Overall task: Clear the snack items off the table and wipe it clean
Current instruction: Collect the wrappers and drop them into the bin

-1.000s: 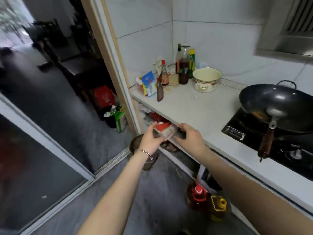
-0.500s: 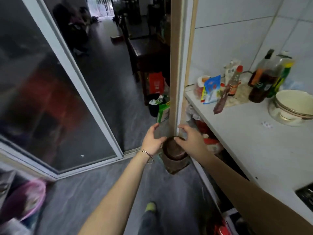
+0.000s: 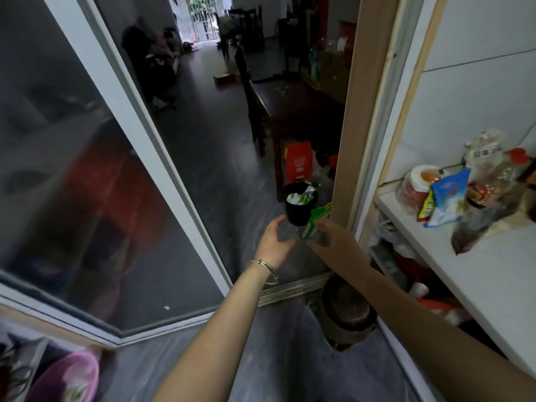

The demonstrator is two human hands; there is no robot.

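Both hands, left hand (image 3: 274,237) and right hand (image 3: 333,239), curled around something blurred, grip unclear; black trash bin (image 3: 298,206) just beyond.

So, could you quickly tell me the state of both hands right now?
Left hand: open, nothing visibly held.
Right hand: open, nothing visibly held.

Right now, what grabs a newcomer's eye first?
Both hands, left hand and right hand, reach out mid-frame toward the doorway. Just beyond them a black bin stuffed with white and green litter stands on the dark floor. At right, bright snack packets crowd the white counter.
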